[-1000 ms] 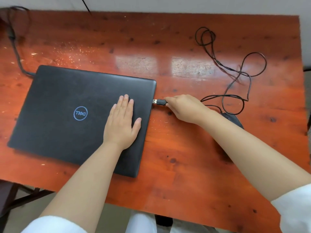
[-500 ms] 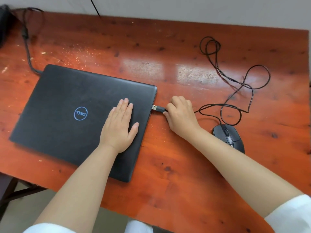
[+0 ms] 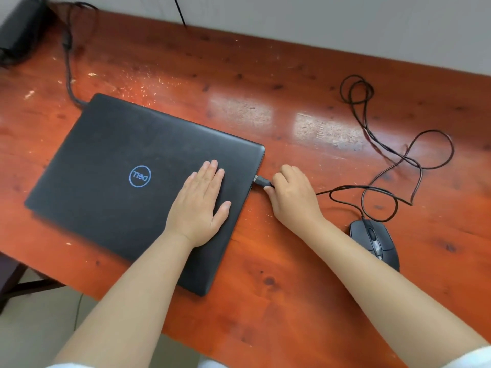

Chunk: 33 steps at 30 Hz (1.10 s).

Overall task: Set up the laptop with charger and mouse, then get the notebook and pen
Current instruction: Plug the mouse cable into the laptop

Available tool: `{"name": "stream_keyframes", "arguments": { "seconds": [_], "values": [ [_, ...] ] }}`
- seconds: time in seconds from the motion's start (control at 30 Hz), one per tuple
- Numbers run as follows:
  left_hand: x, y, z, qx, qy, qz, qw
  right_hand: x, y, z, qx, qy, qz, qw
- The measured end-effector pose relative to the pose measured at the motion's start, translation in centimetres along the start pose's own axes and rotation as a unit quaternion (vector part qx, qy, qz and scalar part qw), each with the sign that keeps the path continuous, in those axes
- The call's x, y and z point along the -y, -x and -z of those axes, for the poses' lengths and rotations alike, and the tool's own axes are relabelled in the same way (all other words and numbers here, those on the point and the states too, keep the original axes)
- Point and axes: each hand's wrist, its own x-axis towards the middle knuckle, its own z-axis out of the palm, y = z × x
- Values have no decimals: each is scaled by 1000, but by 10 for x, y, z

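Left hand [image 3: 198, 205] pressing flat on closed Dell laptop [image 3: 127, 179], right hand [image 3: 292, 197] pinching mouse USB plug [image 3: 261, 181], now nearer the port, seemingly touching, insertion starting.

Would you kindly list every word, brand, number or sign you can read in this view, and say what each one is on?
"DELL": blue ringed logo on the closed lid of the laptop, upside down from this viewpoint.
The mouse, its USB plug and the charger brick show no readable marking; the brick is blurred.
No other text, numbers or signs are visible.
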Motion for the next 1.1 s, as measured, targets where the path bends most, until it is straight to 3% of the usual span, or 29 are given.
{"name": "stream_keyframes", "arguments": {
  "seconds": [0.23, 0.53, 0.7, 1.0, 1.1],
  "values": [
    [2, 0, -2, -1, -2, 5, 1000, -16, -19, 12, 100, 12, 59, 993],
    [1, 0, -2, -10, 1, -4, 1000, -7, -14, 16, 53, 10, 64, 997],
    [-5, 2, 1, 10, -18, 13, 1000, -7, -12, 20, 79, 22, 83, 993],
    [-6, 2, 2, 6, -30, 11, 999, -5, -6, 14, 32, 4, 40, 999],
    [-6, 2, 3, 0, -25, 12, 1000, 0, -7, 16, 91, 35, -5, 995]
  ]
}}
